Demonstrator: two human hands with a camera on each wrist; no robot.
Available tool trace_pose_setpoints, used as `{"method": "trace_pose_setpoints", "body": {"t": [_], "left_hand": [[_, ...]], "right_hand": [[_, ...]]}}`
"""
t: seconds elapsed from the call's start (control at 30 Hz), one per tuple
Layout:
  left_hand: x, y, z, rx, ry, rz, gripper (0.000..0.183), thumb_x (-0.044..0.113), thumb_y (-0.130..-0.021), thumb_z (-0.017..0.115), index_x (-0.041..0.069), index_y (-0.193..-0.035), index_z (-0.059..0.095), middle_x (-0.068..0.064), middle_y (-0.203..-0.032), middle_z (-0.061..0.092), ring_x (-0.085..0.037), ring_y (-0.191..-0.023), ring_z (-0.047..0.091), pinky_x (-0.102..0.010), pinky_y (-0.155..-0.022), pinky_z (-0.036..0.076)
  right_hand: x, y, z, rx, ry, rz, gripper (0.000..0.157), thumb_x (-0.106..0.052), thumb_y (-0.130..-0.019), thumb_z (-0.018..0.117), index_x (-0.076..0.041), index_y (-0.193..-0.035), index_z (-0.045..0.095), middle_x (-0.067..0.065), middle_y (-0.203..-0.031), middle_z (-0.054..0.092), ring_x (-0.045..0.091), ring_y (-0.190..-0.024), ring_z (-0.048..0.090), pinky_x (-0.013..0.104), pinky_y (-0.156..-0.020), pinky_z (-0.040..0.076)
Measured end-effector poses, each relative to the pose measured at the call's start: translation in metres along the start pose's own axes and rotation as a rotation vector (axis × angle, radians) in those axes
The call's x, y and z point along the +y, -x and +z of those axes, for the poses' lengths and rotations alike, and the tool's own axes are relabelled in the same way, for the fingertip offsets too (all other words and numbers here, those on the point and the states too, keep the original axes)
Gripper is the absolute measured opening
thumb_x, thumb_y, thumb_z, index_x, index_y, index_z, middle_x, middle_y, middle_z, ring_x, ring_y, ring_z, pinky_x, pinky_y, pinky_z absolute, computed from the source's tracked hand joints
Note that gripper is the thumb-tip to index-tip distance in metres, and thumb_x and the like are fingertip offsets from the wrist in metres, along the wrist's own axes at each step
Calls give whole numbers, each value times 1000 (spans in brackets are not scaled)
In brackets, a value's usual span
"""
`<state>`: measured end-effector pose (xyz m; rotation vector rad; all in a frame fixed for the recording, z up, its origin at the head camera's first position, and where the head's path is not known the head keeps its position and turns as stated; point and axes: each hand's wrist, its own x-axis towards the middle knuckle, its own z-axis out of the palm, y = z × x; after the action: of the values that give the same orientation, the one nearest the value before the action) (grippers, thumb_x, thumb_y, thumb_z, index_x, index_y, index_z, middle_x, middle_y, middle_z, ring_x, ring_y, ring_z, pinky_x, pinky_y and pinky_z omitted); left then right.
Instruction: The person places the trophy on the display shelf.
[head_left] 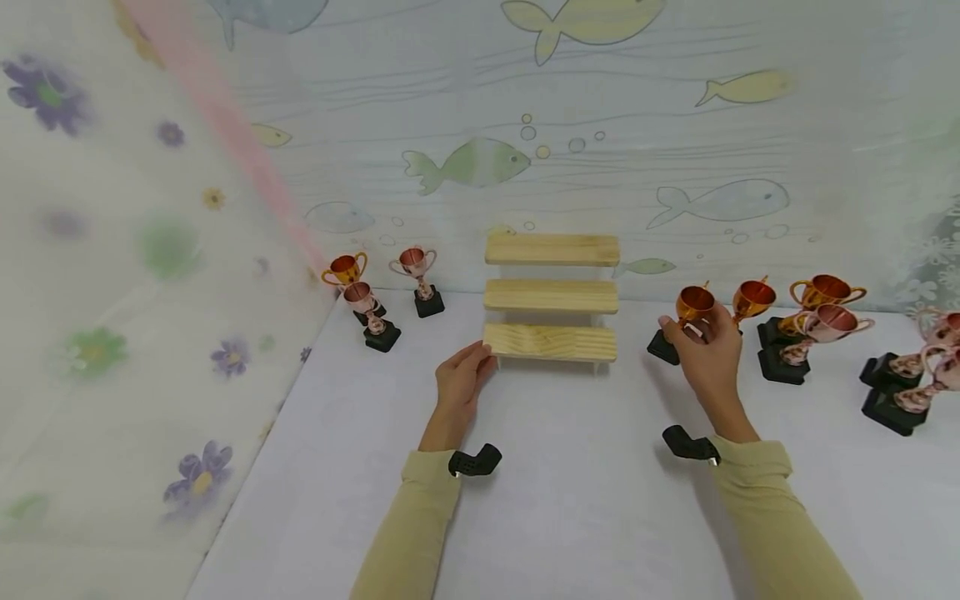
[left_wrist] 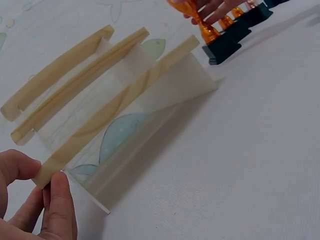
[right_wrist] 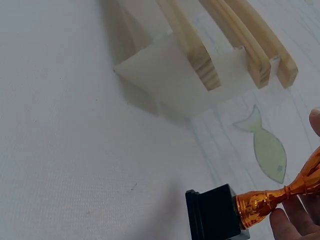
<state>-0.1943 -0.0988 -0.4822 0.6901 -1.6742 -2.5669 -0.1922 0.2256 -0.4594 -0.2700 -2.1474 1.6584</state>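
Observation:
A small three-step shelf rack with wooden boards (head_left: 551,342) and white side panels (right_wrist: 170,75) stands against the back wall. At the left end of its lowest board, my left hand (head_left: 459,385) pinches the wood between thumb and fingers, plainly seen in the left wrist view. My right hand (head_left: 708,350), to the right of the rack, grips an orange-gold trophy cup (head_left: 694,303) by its stem and bowl. That trophy's black base (right_wrist: 215,212) points downward toward the table; whether it touches the surface I cannot tell.
Behind my right hand stands another gold trophy (head_left: 753,298). Farther right are a gold trophy (head_left: 825,292), a rose-gold trophy (head_left: 831,323) and more rose-gold ones (head_left: 911,396). Left of the rack, a rose-gold trophy (head_left: 425,287) stands near two others (head_left: 381,333). Patterned sheets hang behind.

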Motion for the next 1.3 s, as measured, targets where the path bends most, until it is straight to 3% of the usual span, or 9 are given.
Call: {"method": "trace_pose_setpoints", "body": {"t": [0.17, 0.4, 0.9, 1.17, 1.3], "left_hand": [[-2, -2, -1, -10, 11, 1, 34, -1, -95, 66, -11, -127, 63, -19, -120, 64, -15, -95, 67, -24, -89, 60], [-3, -8, -5, -36, 6, -15, 36, 2, -95, 68, -9, -128, 63, -20, -124, 64, -16, -97, 67, -25, -89, 60], [-2, -11, -5, -30, 24, -37, 35, -2, -92, 68, -10, -126, 64, -17, -116, 66, -15, -93, 68, -23, -83, 61], [-2, -14, -6, -39, 48, -47, 35, -4, -92, 68, -11, -125, 64, -14, -109, 67, -14, -90, 68, -21, -81, 61], [-2, -14, -7, -44, 45, -58, 36, -2, -93, 68, -10, -127, 63, -15, -112, 67, -15, -92, 67, -22, -82, 61]], "right_hand": [[-2, -1, 1, 32, 26, -26, 56, -18, -91, 78, -6, -141, 55, 3, -127, 60, 4, -108, 59, 12, -92, 54], [-4, -5, 3, 75, 73, -45, 55, -20, -91, 78, -3, -139, 58, 10, -130, 61, 7, -108, 58, 11, -89, 55], [-11, -9, 1, 61, 90, -100, 48, -15, -94, 73, -4, -139, 60, 12, -130, 62, 0, -101, 54, 3, -80, 50], [-22, -4, -1, 65, 23, -132, 48, -11, -93, 74, -2, -137, 56, -7, -118, 60, 2, -100, 58, 4, -80, 51], [-26, -1, -2, 47, 11, -155, 48, -8, -92, 74, -2, -137, 56, -4, -119, 63, 2, -102, 59, 5, -81, 52]]}}
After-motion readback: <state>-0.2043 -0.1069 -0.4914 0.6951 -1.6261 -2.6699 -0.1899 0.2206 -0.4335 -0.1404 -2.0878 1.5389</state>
